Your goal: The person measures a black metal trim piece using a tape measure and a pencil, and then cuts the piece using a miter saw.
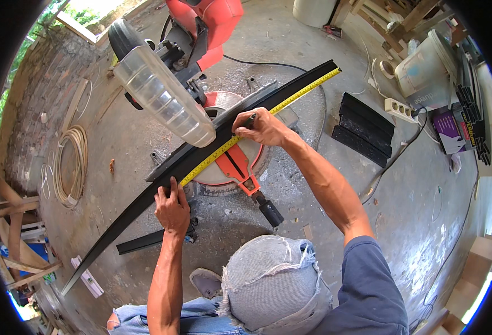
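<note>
A long black channel-shaped strip (130, 207) lies slantwise across a red miter saw (236, 162), its near-left end reaching down over the floor. Along its near edge runs a yellow tape measure blade (304, 93); no case shows. Pinched in my right hand (264, 128) is a short dark pen-like marker (250, 120), close to the tape and strip at the middle of the saw. My left hand (172, 209) rests with spread fingertips on the strip's near edge, beside the tape's left end; its thumb is hard to make out. The saw's clear ribbed guard (162, 92) hangs above the strip.
Short black channel pieces (364, 128) lie on the dusty floor at right, near a white power strip (399, 109) and cables. A white bucket (427, 70) stands behind. Coiled hose (70, 166) sits at left. The saw's handle (270, 213) juts toward my legs.
</note>
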Demonstrator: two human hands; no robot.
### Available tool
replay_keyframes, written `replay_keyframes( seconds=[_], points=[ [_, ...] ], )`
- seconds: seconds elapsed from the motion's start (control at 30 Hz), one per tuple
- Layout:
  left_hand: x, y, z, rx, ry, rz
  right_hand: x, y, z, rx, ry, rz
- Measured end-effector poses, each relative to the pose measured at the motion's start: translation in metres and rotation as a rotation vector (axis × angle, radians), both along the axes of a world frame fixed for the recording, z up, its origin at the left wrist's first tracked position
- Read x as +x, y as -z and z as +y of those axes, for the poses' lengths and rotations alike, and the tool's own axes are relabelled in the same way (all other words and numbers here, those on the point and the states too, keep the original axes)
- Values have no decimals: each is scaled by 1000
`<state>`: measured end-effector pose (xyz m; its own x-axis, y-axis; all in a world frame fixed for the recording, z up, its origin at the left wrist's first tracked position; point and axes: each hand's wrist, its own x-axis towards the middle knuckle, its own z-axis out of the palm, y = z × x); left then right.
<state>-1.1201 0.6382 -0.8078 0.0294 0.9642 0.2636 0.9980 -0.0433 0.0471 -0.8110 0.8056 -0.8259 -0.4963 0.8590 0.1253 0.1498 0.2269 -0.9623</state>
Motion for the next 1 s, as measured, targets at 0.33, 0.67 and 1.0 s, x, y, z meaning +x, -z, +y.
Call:
replay_keyframes(
  seconds=[0.33,0.67,1.0],
  points=[
    [1,1,0,38,2,0,1,-13,-3,-96,-30,-65],
    [6,1,1,-4,-26,-45,2,5,0,-38,35,78],
    [0,2,0,49,14,-18,69,-20,-89,-295,615,915]
  ],
)
